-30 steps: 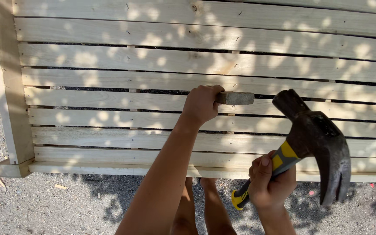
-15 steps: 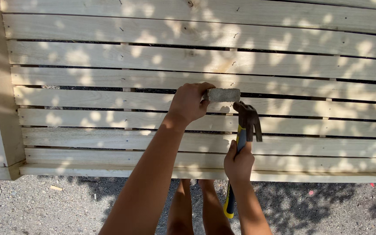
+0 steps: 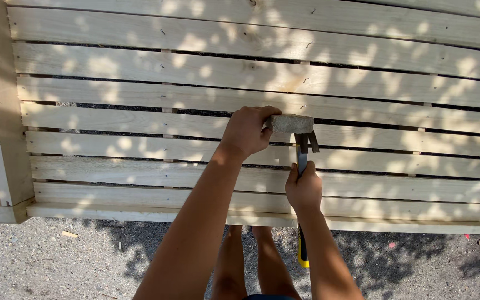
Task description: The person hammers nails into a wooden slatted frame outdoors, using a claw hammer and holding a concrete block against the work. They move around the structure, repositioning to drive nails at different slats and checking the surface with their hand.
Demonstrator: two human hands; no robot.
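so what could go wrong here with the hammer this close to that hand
1. The hammer's dark steel head sits right under the small grey block that the left hand pinches, so a glancing blow could hit the fingers.
2. The right hand grips mid-handle, with the yellow end hanging free, which may weaken control.

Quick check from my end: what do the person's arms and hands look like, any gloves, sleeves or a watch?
Both arms are bare up to the frame edge: no sleeves show. The left hand and right hand wear no gloves, and I see no rings, watch or wristband. Both forearms are slim, dappled by leaf shadow. A dark strip of clothing shows at the bottom edge, too little to tell what it is.
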